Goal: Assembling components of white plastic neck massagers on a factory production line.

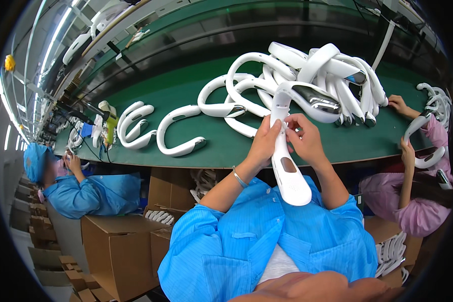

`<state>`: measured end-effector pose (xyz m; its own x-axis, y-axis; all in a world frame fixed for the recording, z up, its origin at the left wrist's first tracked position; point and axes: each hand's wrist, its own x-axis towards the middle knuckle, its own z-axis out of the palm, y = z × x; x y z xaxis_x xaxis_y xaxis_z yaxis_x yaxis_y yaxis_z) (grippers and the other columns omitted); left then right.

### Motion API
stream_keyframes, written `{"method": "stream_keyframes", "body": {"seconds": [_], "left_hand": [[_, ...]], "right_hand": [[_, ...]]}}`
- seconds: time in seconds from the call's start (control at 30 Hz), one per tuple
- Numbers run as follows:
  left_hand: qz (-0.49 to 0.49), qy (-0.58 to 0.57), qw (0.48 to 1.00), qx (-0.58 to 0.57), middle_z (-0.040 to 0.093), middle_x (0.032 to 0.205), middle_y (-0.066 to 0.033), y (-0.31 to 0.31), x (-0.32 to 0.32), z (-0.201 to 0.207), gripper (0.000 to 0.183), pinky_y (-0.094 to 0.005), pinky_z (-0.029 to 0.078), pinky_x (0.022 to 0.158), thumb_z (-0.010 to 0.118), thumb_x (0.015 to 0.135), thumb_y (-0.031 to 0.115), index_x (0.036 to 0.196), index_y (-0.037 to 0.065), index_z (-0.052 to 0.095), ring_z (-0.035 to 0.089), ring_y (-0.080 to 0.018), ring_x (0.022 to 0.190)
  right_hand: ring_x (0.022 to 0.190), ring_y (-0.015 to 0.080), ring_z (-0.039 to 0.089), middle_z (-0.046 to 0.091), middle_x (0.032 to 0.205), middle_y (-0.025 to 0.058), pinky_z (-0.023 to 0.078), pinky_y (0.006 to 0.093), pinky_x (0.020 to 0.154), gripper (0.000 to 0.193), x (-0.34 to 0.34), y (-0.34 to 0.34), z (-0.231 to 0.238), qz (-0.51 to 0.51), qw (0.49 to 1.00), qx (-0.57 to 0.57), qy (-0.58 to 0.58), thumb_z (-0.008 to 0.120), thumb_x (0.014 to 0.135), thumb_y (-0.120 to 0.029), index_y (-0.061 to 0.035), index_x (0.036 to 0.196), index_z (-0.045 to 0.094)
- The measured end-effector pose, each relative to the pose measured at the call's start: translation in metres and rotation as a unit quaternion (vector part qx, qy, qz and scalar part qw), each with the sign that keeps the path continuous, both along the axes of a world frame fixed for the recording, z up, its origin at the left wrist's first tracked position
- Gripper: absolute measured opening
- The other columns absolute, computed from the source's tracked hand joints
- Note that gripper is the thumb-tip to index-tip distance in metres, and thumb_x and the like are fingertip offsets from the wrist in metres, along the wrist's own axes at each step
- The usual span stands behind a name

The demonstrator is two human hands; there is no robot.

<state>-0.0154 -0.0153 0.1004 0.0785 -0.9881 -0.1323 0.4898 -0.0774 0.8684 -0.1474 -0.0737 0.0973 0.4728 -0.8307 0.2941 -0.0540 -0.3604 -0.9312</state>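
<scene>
A white curved neckband device (283, 108) is held up before my chest. Its upper end has a glossy dark and silver oval, and its lower, wider end shows a brownish window. My left hand (265, 143) is closed around the middle of the band. At the band's right edge is my right hand (306, 140), its fingers curled and thumb and fingertips close together; whether something small sits between them is hidden. Just beyond my hands lies a heap of similar white neckbands (332, 65). A single white neckband (178, 132) rests to the left on the green table (226, 160).
More neckbands (134, 126) and a yellow-green tool (108, 121) lie farther left. A co-worker in blue (80, 191) sits at the left; another in pink (418, 201) handles a neckband at the right. Cardboard boxes (118, 251) stand below the table edge.
</scene>
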Motion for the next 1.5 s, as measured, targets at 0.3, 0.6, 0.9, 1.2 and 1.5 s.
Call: {"method": "stream_keyframes", "body": {"seconds": [0.3, 0.6, 0.9, 1.2, 1.5], "left_hand": [[0.112, -0.191, 0.962, -0.160, 0.054, 0.112, -0.0094, 0.002, 0.011, -0.030, 0.033, -0.0267, 0.039, 0.091, 0.044, 0.096, 0.016, 0.125, 0.001, 0.040, 0.049, -0.0127, 0.102], [0.070, -0.042, 0.993, -0.084, 0.053, 0.108, -0.0096, 0.010, -0.017, -0.002, 0.034, -0.0251, 0.051, 0.069, 0.040, 0.097, 0.013, 0.130, 0.005, 0.035, 0.058, -0.0120, 0.087], [0.094, -0.092, 0.986, -0.105, 0.055, 0.093, -0.0086, 0.001, -0.020, -0.013, 0.025, -0.0276, 0.053, 0.059, 0.042, 0.095, 0.010, 0.119, 0.003, 0.037, 0.059, -0.0141, 0.070], [0.132, -0.108, 0.975, -0.146, 0.052, 0.091, -0.0045, 0.002, -0.022, -0.017, 0.031, -0.0243, 0.050, 0.060, 0.047, 0.095, 0.022, 0.120, 0.004, 0.042, 0.053, -0.0090, 0.070], [0.065, -0.141, 0.986, -0.064, 0.056, 0.082, -0.0067, 0.002, -0.015, -0.009, 0.034, -0.0257, 0.051, 0.057, 0.039, 0.098, 0.034, 0.113, 0.003, 0.046, 0.060, -0.0130, 0.063]], "right_hand": [[0.073, 0.0112, 0.058, 0.060, 0.080, 0.0051, 0.046, 0.0235, 0.064, 0.024, -0.005, 0.013, 0.009, -0.023, 0.989, -0.128, -0.066, 0.073, 0.072, -0.011, 0.0007, 0.088, 0.060], [0.091, 0.0148, 0.058, 0.062, 0.104, 0.0096, 0.048, 0.0274, 0.078, 0.025, 0.003, -0.008, -0.038, -0.054, 0.981, 0.039, -0.180, 0.062, 0.083, -0.009, 0.0000, 0.106, 0.061], [0.092, 0.0153, 0.061, 0.062, 0.108, 0.0093, 0.051, 0.0299, 0.083, 0.043, 0.016, -0.019, -0.065, -0.010, 0.920, 0.245, -0.304, 0.066, 0.081, -0.012, -0.0025, 0.121, 0.052], [0.095, 0.0162, 0.057, 0.059, 0.109, 0.0088, 0.047, 0.0282, 0.081, 0.048, 0.008, -0.008, -0.044, -0.023, 0.969, 0.123, -0.212, 0.067, 0.080, -0.017, -0.0019, 0.122, 0.051], [0.086, 0.0142, 0.056, 0.062, 0.097, 0.0075, 0.045, 0.0290, 0.079, 0.029, 0.003, -0.017, -0.031, -0.013, 0.988, 0.102, -0.117, 0.062, 0.081, -0.005, 0.0003, 0.109, 0.059]]}}
